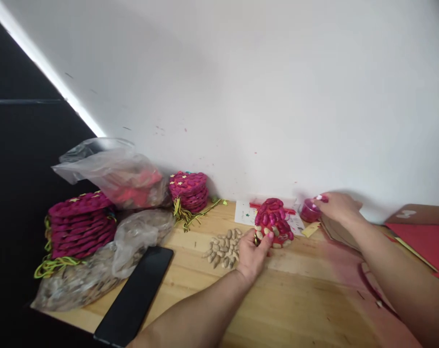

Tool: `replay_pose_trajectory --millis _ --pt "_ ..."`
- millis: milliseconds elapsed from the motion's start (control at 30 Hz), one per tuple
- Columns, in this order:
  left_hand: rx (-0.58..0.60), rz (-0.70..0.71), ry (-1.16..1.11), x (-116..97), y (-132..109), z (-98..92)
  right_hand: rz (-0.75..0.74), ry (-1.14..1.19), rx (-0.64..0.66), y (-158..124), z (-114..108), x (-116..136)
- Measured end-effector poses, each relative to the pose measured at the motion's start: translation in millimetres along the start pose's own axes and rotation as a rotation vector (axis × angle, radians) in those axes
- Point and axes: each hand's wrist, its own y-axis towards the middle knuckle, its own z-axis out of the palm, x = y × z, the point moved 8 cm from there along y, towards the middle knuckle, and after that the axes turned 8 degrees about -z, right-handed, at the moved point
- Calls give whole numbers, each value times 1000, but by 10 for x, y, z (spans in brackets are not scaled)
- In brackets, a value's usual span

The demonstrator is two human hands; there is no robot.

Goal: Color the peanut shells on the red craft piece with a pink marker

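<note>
My left hand (254, 253) grips the near edge of a red disc (273, 224) covered with small shells, thumb on top. Its upper shells are glossy magenta, while the lower ones are still bare beige. Beside that hand lies a loose pile of beige shells (225, 247) that look like pistachio shells. At the right, my right hand (337, 207) is closed at the rim of a small clear cup of magenta paint (309, 211). Something slim seems pinched in its fingers, but I cannot make out what it is. A printed paper sheet (243, 211) lies behind the disc.
Stacks of magenta shell-covered discs with yellow-green cords (80, 227) stand at the left, another stack (189, 191) near the wall. Plastic bags (132, 166) and a black phone (134, 295) lie nearby. Red sheets (422, 244) and cardboard (337, 232) are at the right.
</note>
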Motion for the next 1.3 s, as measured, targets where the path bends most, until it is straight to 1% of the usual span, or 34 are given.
replay_pose_trajectory --millis 200,267,333,433,533,567,633,667,700,733,800,867,900,1000,1100,1167,1300 --pt "2 -60 -78 -78 -16 10 2 4 -55 -98 -27 -13" --pt "-1 -61 -86 -78 -11 -3 -1 74 -88 -156 -48 -11" --pt "-34 -66 -110 -54 -1 -46 9 126 -108 -211 -57 -29" --pt "-32 -83 -144 -22 10 -65 35 214 -194 -290 -97 -116" --pt "-26 -136 -198 -12 1 -63 84 327 -295 -413 -126 -254" --pt "-29 -150 -208 -20 -6 -61 107 432 -353 -478 -137 -304" --pt "-44 -182 -239 -35 -22 -60 153 809 -494 -648 -126 -385" --pt "-39 -193 -258 -44 -30 -51 161 1009 -537 -738 -93 -383" --pt "-38 -204 -279 -51 -36 -44 140 1178 -554 -824 -58 -336" --pt "-44 -215 -293 -52 -42 -44 89 1302 -547 -908 -32 -247" --pt "-51 -236 -289 -48 -51 -43 -24 1442 -565 -1106 -13 -47" --pt "-51 -254 -288 -39 -55 -39 -145 1479 -547 -1298 14 176" --pt "-48 -261 -295 -35 -56 -36 -195 1461 -568 -1393 16 259" --pt "-47 -261 -322 -38 -61 -31 -292 1328 -627 -1609 22 416" --pt "-57 -248 -319 -55 -73 -35 -351 1221 -660 -1699 18 464" --pt "-49 -255 -314 -56 -83 -28 -380 1191 -701 -1725 -8 455" --pt "-13 -257 -312 -47 -90 -11 -372 1236 -747 -1729 -29 401"
